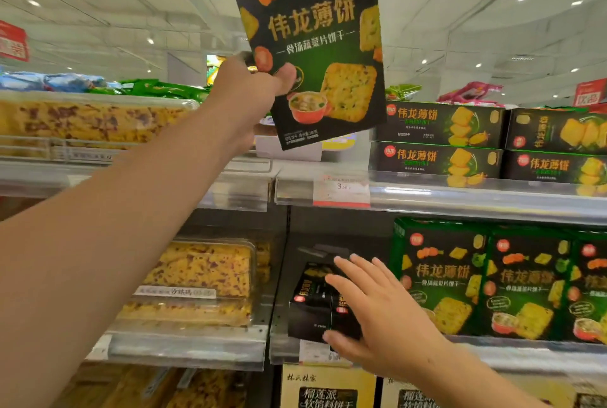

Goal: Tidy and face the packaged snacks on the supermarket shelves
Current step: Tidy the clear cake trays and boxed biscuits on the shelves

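A dark green cracker box [315, 46] is held tilted high before the top shelf [460, 192], the left hand [256, 82] grasping its lower left edge. Lower down, the right hand [371, 309], fingers spread and released, presses on small dark boxes [312, 302] beside upright matching boxes [440, 279].

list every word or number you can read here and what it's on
"伟龙薄饼" and "骨汤蔬菜片饼干": raised box gripped by the left hand.
"伟龙薄饼": flat boxes on the upper shelf, upright boxes below.
"3": price tag; rest blurred.
"沙琪玛": clear tub label.
"榴莲派": bottom box.
Red signs: unreadable.
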A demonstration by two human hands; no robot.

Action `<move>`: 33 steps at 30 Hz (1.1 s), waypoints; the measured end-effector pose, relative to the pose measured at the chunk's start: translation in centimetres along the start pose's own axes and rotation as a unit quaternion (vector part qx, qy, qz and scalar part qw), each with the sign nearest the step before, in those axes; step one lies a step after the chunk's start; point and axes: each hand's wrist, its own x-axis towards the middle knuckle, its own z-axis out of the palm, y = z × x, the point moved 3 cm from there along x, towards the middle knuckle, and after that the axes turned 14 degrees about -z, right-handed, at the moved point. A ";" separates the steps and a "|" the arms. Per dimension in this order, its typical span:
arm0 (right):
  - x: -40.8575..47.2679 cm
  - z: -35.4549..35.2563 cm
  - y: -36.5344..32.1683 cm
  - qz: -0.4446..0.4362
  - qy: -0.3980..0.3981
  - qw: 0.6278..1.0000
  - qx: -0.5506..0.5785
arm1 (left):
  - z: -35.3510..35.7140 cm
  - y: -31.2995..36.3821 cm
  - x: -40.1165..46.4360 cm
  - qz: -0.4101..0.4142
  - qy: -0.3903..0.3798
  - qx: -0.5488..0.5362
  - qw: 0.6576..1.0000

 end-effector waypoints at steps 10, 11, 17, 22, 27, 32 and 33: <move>-2.6 4.7 0.2 0.038 -0.051 0.998 0.018 | -2.8 -5.0 -7.4 -0.035 -0.005 0.063 0.997; -2.5 5.0 0.2 0.046 -0.052 0.997 0.022 | -3.1 -5.6 -8.1 -0.041 -0.009 0.064 0.997; -2.5 5.4 0.2 0.111 -0.041 0.993 0.010 | -5.5 -8.6 -11.0 -0.085 -0.031 0.087 0.992; -3.0 4.0 -0.6 0.129 0.003 0.992 0.002 | -8.8 -9.9 -11.3 -0.087 -0.017 0.106 0.990; -3.7 2.0 -3.6 0.135 0.053 0.989 0.016 | -11.3 -10.7 -11.1 -0.112 0.003 0.114 0.987; -4.6 -1.0 -6.2 0.129 0.077 0.989 0.001 | -13.9 -11.4 -11.6 -0.114 0.011 0.120 0.986; -4.8 -1.8 -6.7 0.128 0.086 0.988 0.000 | -14.4 -11.7 -11.7 -0.119 0.010 0.119 0.986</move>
